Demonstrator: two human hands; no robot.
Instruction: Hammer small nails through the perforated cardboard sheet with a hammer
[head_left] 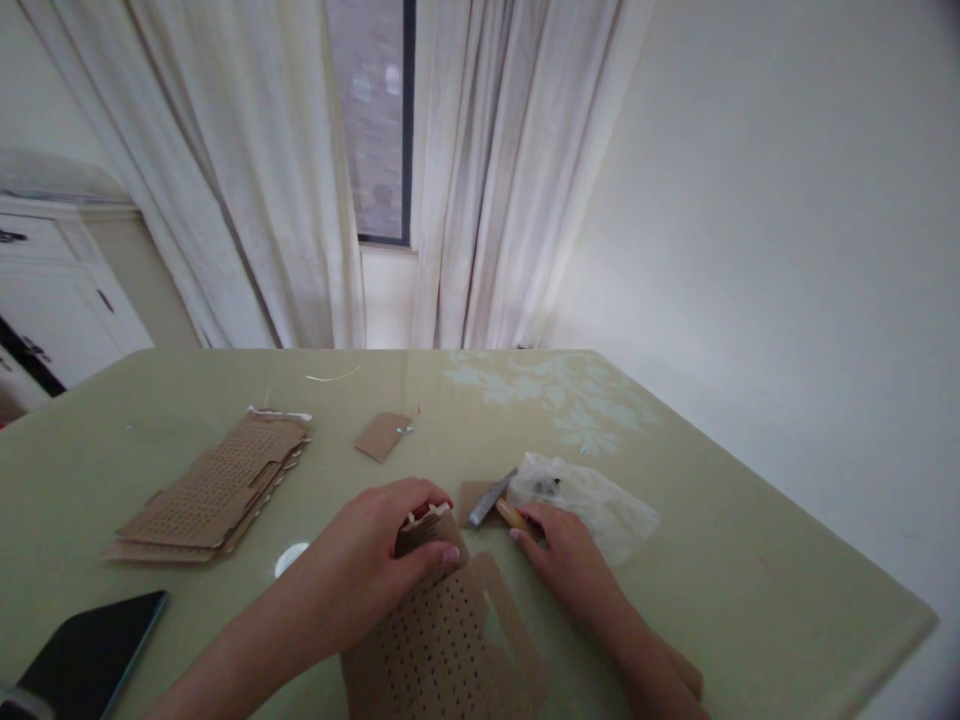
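We find the perforated cardboard [439,640] at the bottom centre of the frame, its rows of small holes facing us and its lower part cut off by the frame's edge. The left hand [401,545] is mostly closed, thumb on the near face and fingers curled round the far edge, pinching the upper end by some torn white bits. We judge the piece light and fairly stiff, dry enough not to slip, yet apt to bend or tear along the holes; we would take it by its plain border, thumb flat, without squeezing hard. To the right of it, a pale strip is too blurred for us to say whether it belongs to the same piece. Right of centre, the right hand [562,550] has its fingers curled in round the wooden handle of a hammer [491,497], whose metal head lies over a small brown square [471,491]. Just beside it we see a clear plastic bag [607,505]. Farther out on the table [765,570] are a loose card [381,437] above centre, a cardboard stack [225,480] at left, and a dark device [90,650] in the lower left.
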